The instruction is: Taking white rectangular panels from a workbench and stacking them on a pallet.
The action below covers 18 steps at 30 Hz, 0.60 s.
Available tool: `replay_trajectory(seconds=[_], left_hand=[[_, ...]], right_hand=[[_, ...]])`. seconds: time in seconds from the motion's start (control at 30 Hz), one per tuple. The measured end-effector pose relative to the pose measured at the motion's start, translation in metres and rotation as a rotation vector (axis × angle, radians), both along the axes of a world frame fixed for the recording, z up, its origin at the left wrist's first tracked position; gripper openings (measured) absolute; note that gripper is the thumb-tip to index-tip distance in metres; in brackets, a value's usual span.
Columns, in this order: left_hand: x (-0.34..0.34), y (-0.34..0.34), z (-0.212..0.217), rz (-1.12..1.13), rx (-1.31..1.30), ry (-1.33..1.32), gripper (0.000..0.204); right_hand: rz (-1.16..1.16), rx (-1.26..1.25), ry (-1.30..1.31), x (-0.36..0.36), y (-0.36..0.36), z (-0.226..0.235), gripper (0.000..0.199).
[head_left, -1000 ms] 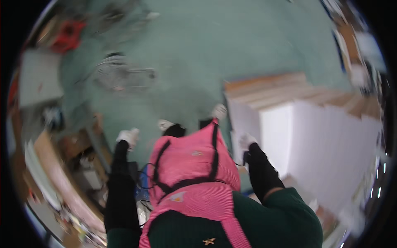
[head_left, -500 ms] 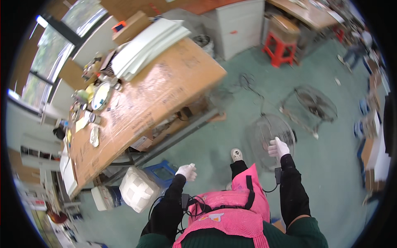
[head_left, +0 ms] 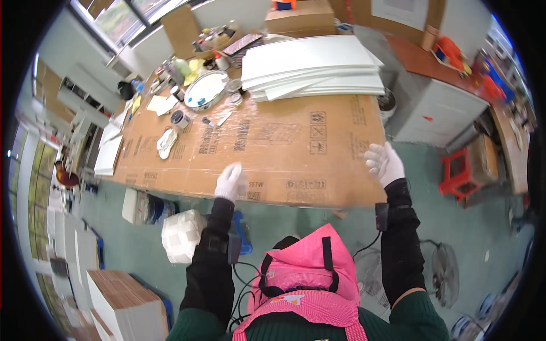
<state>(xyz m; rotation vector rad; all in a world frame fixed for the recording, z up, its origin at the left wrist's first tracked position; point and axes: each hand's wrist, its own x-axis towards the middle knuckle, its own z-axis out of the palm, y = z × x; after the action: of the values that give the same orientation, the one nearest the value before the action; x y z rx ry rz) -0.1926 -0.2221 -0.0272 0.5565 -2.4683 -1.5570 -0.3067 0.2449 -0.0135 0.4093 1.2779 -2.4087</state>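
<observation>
My left hand (head_left: 229,182), in a white glove, is over the near edge of a table covered with brown cardboard (head_left: 273,159). Its fingers are loosely extended and a little blurred, with nothing seen in them. Near the table's right front corner is my right hand (head_left: 385,163), also white-gloved, its half-bent fingers apart and holding nothing visible. I cannot tell whether either hand touches the cardboard. A stack of white sheets (head_left: 313,65) lies at the back right of the table. Left of it are a round white tray (head_left: 206,91), a crumpled white cloth (head_left: 166,143) and a small jar (head_left: 180,119).
Bottles and yellow paper crowd the table's back left. A taped white bundle (head_left: 183,236) and a white container (head_left: 136,206) stand below its front edge. To the right are a grey-white cabinet (head_left: 438,116), a red stool (head_left: 456,173) and a floor fan (head_left: 445,275). Cables hang by my arms.
My view has swung to the left, so the table now lies in front of me and the fans are at the lower right. Both hands have come up to the table's near side.
</observation>
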Motion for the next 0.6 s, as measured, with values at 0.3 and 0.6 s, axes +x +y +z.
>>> replay_trajectory(seconds=[0.3,0.6], left_hand=[[-0.313,-0.109,-0.058,-0.176,0.36,-0.061,0.027],[-0.428,-0.126,-0.084,0.318,0.227,-0.124,0.049]], right_hand=[[0.423,0.691,0.232,-0.1,-0.017,0.101,0.05],[0.312,0.96,0.145,-0.103,-0.002,0.217,0.051]])
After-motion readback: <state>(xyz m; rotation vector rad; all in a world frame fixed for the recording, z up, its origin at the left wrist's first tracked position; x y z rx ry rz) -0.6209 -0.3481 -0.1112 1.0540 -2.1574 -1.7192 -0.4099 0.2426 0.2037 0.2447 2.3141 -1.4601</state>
